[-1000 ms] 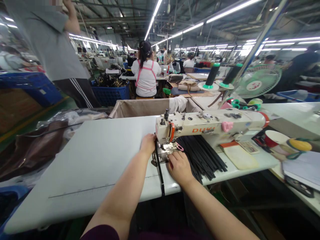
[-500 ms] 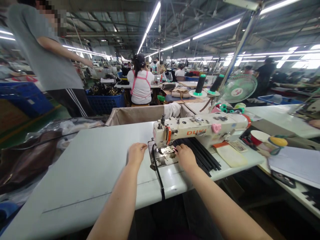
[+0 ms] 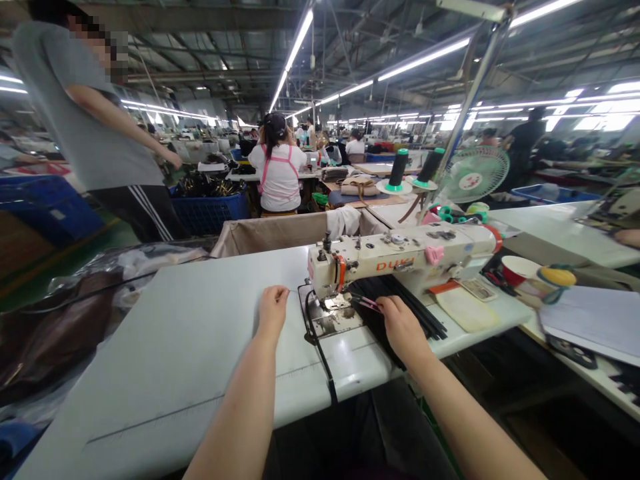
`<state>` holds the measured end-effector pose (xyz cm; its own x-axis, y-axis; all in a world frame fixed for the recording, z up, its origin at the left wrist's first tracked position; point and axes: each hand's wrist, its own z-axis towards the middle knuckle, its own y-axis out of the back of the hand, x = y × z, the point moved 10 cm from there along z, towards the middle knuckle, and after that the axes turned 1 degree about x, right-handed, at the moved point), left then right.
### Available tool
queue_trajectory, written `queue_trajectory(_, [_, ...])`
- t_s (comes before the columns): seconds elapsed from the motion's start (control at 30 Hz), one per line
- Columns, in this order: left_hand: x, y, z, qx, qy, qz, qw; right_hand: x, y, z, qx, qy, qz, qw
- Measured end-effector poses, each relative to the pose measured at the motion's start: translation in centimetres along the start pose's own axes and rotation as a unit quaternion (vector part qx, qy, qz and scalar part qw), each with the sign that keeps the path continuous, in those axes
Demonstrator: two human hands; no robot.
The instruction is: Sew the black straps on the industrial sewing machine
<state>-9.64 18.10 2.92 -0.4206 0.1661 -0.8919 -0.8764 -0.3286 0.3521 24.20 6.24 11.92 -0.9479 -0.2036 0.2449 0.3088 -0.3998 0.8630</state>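
On the arm of the sewing machine (image 3: 425, 263) in front of me, I could read orange letters, "DUK", with the last character partly covered; a pink piece (image 3: 434, 255) sat just beyond them. My left hand (image 3: 273, 310) was above the desk (image 3: 200, 333), left of the needle plate (image 3: 333, 320), its thumb and finger pinched together on what looked like a fine thread (image 3: 294, 291). My right hand (image 3: 403, 327) had its fingers closed on a small pink tool (image 3: 369, 303), whose tip pointed at the needle area. The black strip (image 3: 323, 357) lay across the left part of the plate and ran toward me to the front edge of the desk, while a bundle of black strips (image 3: 420, 310) lay under the machine arm, to the right of the needle. Behind the desk stood a beige fabric bin (image 3: 260, 237) with pale cloth (image 3: 344, 220) over its rim; I couldn't see its bottom. Beyond, a blue basket (image 3: 210, 212) was heaped with black and gold-coloured pieces, too small to tell apart. A red-and-white cup (image 3: 520, 270) was to my right, and a person in a grey shirt (image 3: 95, 120) stood at far left.
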Motion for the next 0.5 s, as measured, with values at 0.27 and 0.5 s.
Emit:
queue_trajectory(0.27, [1.0,-0.4,-0.9,-0.022,0.054,-0.115,0.992,-6.8,5.5,0.3,-0.163,-0.105,0.144,0.970])
queue_trajectory(0.5, [-0.6,3.6,-0.9,-0.123,0.038,-0.026,0.991,-8.7,3.4,0.2,-0.148,-0.195,0.186,0.952])
